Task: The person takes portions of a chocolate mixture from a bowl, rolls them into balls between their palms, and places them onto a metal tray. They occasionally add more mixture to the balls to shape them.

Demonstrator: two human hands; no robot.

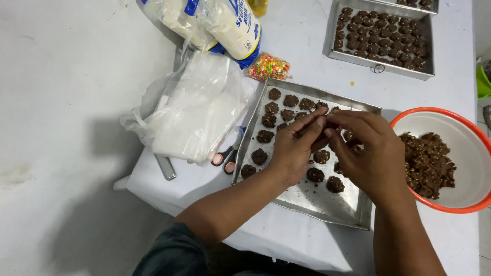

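A metal baking tray (327,204) lies in front of me with several dark chocolate dough lumps (259,156) set in rows. My left hand (294,148) and my right hand (371,151) meet over the tray's middle. Their fingertips pinch a small piece of dark dough (323,129) between them, mostly hidden by the fingers. An orange-rimmed white bowl (460,138) at the right holds a heap of the same brown dough (427,163).
A second metal tray (381,69) full of dough lumps stands at the back. A small bag of coloured sprinkles (268,66), a crumpled plastic bag (197,107), flour bags (225,25) and orange-handled scissors (225,158) lie left of my tray. The table edge runs close on the left.
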